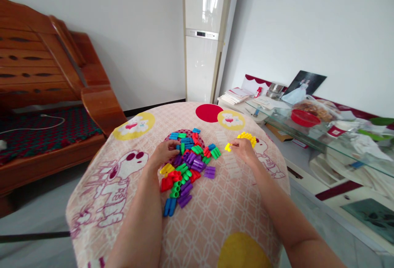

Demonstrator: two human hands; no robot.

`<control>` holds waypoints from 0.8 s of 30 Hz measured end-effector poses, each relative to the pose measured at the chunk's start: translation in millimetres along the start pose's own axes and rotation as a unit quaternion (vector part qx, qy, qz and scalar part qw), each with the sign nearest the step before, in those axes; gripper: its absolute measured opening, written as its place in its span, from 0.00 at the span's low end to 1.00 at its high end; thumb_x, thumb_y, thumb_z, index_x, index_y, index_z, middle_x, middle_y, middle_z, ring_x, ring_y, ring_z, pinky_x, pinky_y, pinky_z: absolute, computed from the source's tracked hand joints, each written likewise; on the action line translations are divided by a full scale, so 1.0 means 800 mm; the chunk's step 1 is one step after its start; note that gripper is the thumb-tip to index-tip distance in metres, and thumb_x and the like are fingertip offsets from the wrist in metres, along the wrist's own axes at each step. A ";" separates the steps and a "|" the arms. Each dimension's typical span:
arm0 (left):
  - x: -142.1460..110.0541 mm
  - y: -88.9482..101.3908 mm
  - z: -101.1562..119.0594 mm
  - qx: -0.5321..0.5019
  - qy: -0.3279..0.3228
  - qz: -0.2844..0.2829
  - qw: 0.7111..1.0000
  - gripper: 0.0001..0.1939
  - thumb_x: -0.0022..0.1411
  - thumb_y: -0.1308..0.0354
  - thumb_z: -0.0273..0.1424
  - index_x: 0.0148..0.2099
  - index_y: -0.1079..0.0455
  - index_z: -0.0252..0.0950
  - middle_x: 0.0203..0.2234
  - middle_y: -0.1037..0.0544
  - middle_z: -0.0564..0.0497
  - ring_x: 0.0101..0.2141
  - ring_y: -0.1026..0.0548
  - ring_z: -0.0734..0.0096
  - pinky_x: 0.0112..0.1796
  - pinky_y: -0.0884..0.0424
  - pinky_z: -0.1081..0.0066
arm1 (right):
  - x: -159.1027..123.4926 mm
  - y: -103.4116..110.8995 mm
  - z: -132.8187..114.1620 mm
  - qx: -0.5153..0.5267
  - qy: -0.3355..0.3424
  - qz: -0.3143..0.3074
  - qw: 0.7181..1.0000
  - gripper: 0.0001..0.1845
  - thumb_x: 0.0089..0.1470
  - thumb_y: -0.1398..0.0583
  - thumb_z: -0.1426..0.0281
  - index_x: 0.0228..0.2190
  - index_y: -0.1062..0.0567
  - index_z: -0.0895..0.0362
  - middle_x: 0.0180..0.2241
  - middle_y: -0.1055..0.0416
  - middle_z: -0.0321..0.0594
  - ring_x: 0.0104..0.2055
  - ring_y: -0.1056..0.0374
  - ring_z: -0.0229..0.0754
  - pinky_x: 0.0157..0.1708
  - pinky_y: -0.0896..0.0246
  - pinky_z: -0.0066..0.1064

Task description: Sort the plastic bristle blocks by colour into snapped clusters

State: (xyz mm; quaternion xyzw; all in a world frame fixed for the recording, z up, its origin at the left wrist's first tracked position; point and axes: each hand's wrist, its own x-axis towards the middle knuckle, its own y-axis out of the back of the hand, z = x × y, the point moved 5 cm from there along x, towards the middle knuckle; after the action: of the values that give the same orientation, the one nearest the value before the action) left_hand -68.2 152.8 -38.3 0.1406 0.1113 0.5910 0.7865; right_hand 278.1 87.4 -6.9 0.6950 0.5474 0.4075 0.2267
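Observation:
A heap of plastic building blocks, tube-shaped and joined in short rows, lies on the cloth-covered table. Purple, green, blue, red and yellow ones are mixed together. At the heap's left edge is my left hand, its fingers loosely bent and apart beside the blue blocks, with nothing visibly held. My right hand pinches a small yellow block between thumb and fingertips, to the right of the heap. Just behind that hand sits a tight cluster of yellow blocks, partly hidden by it.
A wooden bench stands to the left. On the right, a glass-topped cabinet carries a red bowl, papers, a photo and bags. A tall white air conditioner stands behind the round table.

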 end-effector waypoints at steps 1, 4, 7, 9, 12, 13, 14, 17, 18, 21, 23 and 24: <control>0.000 0.000 0.001 0.003 0.001 0.001 1.000 0.23 0.41 0.36 0.38 0.42 0.24 0.35 0.24 0.21 0.53 0.23 0.26 0.68 0.22 0.32 0.73 | 0.002 0.010 0.007 0.000 -0.012 0.017 1.000 0.07 0.45 0.39 0.72 0.25 0.19 0.56 0.26 0.21 0.37 0.30 0.28 0.41 0.31 0.37 0.28; -0.001 0.000 0.003 0.007 -0.005 0.003 1.000 0.21 0.40 0.36 0.37 0.40 0.24 0.36 0.24 0.21 0.53 0.24 0.25 0.67 0.24 0.31 0.72 | 0.019 0.044 0.024 -0.011 -0.041 0.079 0.996 0.11 0.46 0.41 0.73 0.30 0.18 0.57 0.31 0.20 0.40 0.32 0.26 0.42 0.33 0.35 0.29; 0.000 0.001 0.004 0.006 -0.015 0.012 1.000 0.22 0.40 0.34 0.38 0.39 0.23 0.35 0.24 0.21 0.52 0.26 0.24 0.65 0.26 0.29 0.70 | 0.051 0.072 0.032 -0.078 -0.031 0.108 0.991 0.15 0.48 0.43 0.74 0.34 0.17 0.57 0.35 0.19 0.42 0.36 0.25 0.44 0.37 0.34 0.31; 0.001 0.003 0.002 0.005 -0.021 0.021 1.000 0.23 0.39 0.33 0.39 0.39 0.23 0.35 0.25 0.21 0.51 0.28 0.23 0.64 0.29 0.28 0.69 | 0.072 0.079 0.036 -0.126 -0.015 0.092 0.988 0.16 0.48 0.43 0.76 0.34 0.17 0.57 0.37 0.19 0.44 0.39 0.25 0.46 0.41 0.34 0.32; 0.004 0.004 -0.001 0.007 -0.029 0.027 0.999 0.23 0.38 0.32 0.39 0.39 0.23 0.35 0.26 0.20 0.51 0.30 0.22 0.62 0.32 0.26 0.67 | 0.096 0.075 0.042 -0.166 -0.004 0.051 0.985 0.15 0.47 0.42 0.78 0.33 0.16 0.58 0.38 0.19 0.46 0.40 0.25 0.46 0.43 0.35 0.32; 0.005 0.005 -0.002 0.009 -0.030 0.027 0.999 0.23 0.38 0.32 0.39 0.39 0.23 0.35 0.27 0.20 0.51 0.31 0.22 0.61 0.32 0.26 0.67 | 0.100 0.070 0.044 -0.180 -0.001 0.033 0.983 0.16 0.47 0.42 0.79 0.33 0.16 0.58 0.38 0.19 0.46 0.40 0.25 0.46 0.42 0.35 0.32; 0.005 0.005 -0.003 0.011 -0.030 0.026 0.999 0.23 0.38 0.33 0.38 0.39 0.23 0.35 0.27 0.20 0.51 0.31 0.22 0.61 0.32 0.26 0.67 | 0.103 0.065 0.046 -0.199 0.001 0.012 0.980 0.16 0.47 0.42 0.79 0.33 0.16 0.57 0.38 0.19 0.46 0.40 0.25 0.46 0.42 0.36 0.31; 0.006 0.006 -0.006 0.019 -0.021 0.023 0.999 0.23 0.39 0.34 0.38 0.41 0.23 0.35 0.28 0.20 0.51 0.31 0.22 0.61 0.32 0.27 0.67 | 0.105 0.050 0.051 -0.250 0.009 -0.052 0.967 0.17 0.48 0.42 0.80 0.35 0.16 0.56 0.39 0.19 0.44 0.42 0.25 0.45 0.42 0.36 0.29; 0.006 0.006 -0.007 0.021 -0.019 0.022 0.999 0.24 0.39 0.34 0.39 0.41 0.23 0.35 0.28 0.20 0.51 0.30 0.22 0.62 0.31 0.27 0.68 | 0.105 0.047 0.052 -0.264 0.010 -0.071 0.962 0.18 0.48 0.42 0.80 0.36 0.16 0.56 0.40 0.19 0.44 0.43 0.25 0.45 0.42 0.36 0.29; 0.006 0.006 -0.006 0.016 -0.020 0.024 0.999 0.24 0.39 0.33 0.39 0.40 0.23 0.35 0.27 0.19 0.50 0.30 0.22 0.62 0.31 0.27 0.68 | 0.102 0.039 0.055 -0.293 0.004 -0.110 0.950 0.18 0.49 0.43 0.80 0.37 0.16 0.56 0.41 0.19 0.44 0.44 0.25 0.45 0.44 0.36 0.28; 0.005 0.005 -0.004 0.008 -0.020 0.026 0.999 0.24 0.38 0.33 0.38 0.40 0.23 0.35 0.28 0.19 0.50 0.30 0.22 0.62 0.31 0.27 0.68 | 0.101 0.038 0.055 -0.298 -0.002 -0.118 0.947 0.19 0.51 0.44 0.80 0.37 0.16 0.56 0.41 0.19 0.44 0.45 0.24 0.44 0.45 0.35 0.28; 0.005 0.004 -0.003 0.003 -0.018 0.025 1.000 0.24 0.37 0.33 0.38 0.40 0.23 0.35 0.28 0.19 0.50 0.30 0.22 0.62 0.30 0.27 0.68 | 0.100 0.039 0.055 -0.294 -0.003 -0.115 0.949 0.20 0.52 0.45 0.80 0.38 0.16 0.56 0.42 0.19 0.44 0.46 0.24 0.44 0.45 0.35 0.28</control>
State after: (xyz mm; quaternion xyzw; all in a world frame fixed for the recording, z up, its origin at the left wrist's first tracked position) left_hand -71.3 157.6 -39.6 0.1561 0.0955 0.6074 0.7730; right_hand 337.5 159.7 17.6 0.5310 0.4791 0.5193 0.4678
